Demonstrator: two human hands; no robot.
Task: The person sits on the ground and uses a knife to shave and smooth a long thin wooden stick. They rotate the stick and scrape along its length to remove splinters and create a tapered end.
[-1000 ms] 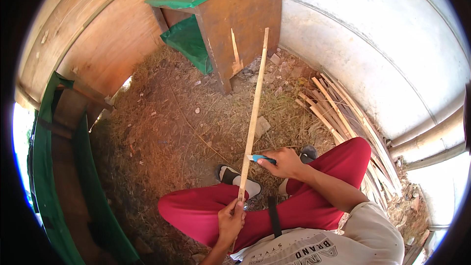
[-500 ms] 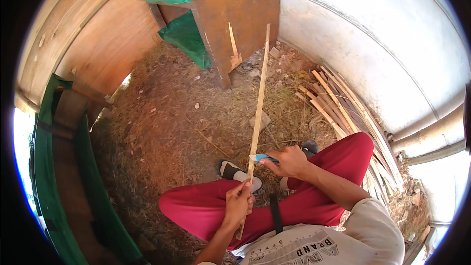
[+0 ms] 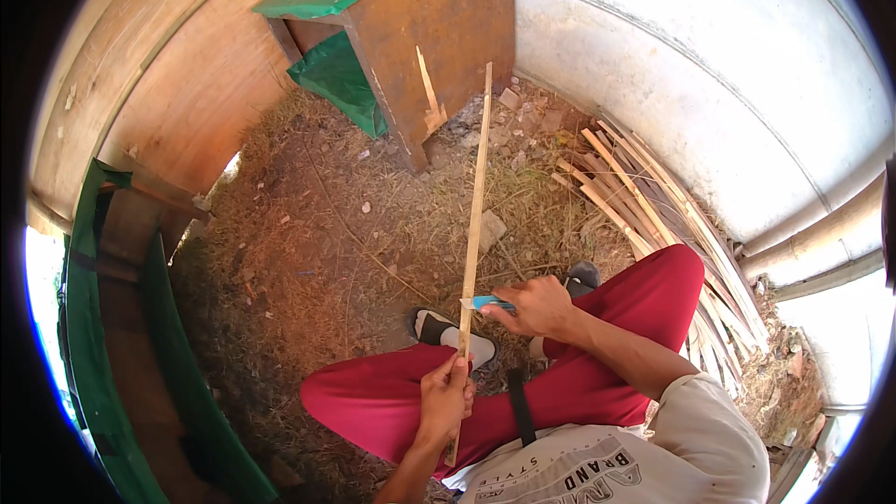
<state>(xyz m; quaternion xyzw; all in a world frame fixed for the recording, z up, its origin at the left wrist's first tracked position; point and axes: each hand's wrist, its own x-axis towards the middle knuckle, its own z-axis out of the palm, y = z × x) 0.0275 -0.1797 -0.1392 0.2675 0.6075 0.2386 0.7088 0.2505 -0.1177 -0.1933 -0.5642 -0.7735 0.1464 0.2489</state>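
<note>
A long, thin bamboo strip (image 3: 478,177) slants up and away from my lap. My left hand (image 3: 446,399) is closed around its lower part, and the near end pokes out below the fist. In my right hand (image 3: 541,306) is a blue utility knife (image 3: 492,302), with fingers wrapped about its handle. The knife's blade meets the strip a little above my left hand. Beneath the strip are my red trousers and a sandalled foot (image 3: 456,336).
Many split bamboo strips (image 3: 644,196) lie piled at the right beside a white wall panel (image 3: 691,65). A brown wooden cabinet (image 3: 429,47) with a green cover stands ahead. Green-edged boards (image 3: 84,317) line the left. Dry grass and rubble cover the ground (image 3: 308,224).
The strip and both hands have shifted slightly left in the picture, and the strip's far end sits a little lower. The knife blade still touches the strip.
</note>
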